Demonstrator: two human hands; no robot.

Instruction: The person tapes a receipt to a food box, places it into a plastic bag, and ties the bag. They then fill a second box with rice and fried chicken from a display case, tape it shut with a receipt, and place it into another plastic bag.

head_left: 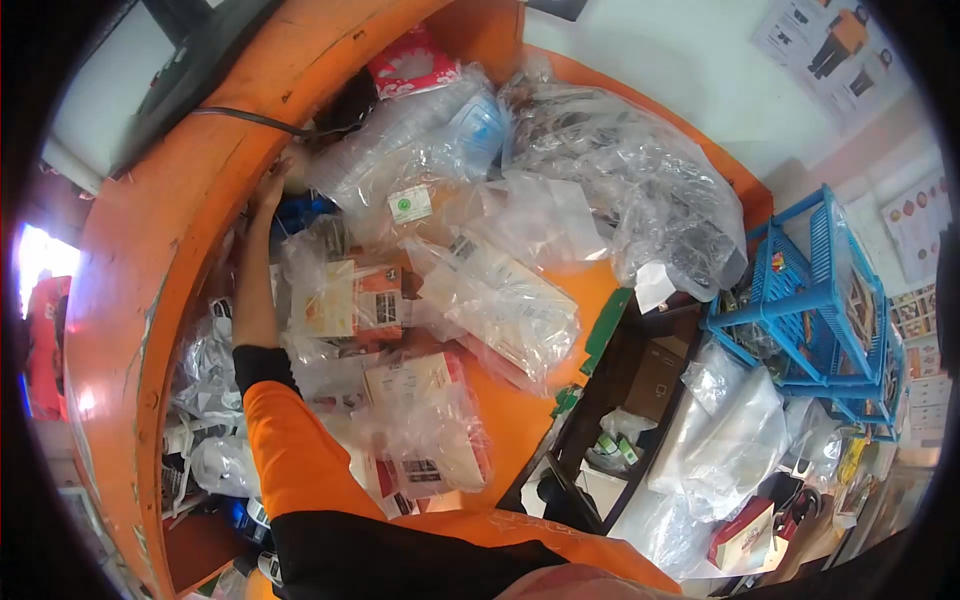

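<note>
My left arm, in an orange and black sleeve, stretches up along the inner side of the orange counter. At its end my left hand reaches in beside a blue item and a stack of clear plastic cups or lids; its fingers are too hidden to tell what they touch. Below the hand, boxes in clear plastic lie on the orange surface. Further right is a plastic-wrapped bundle of flat packs. My right hand is not in view.
A large heap of clear plastic bags lies at the back. Blue plastic racks stand at the right, near an open dark drawer. More plastic bags and a red and cream box lie at lower right. A black cable crosses the counter.
</note>
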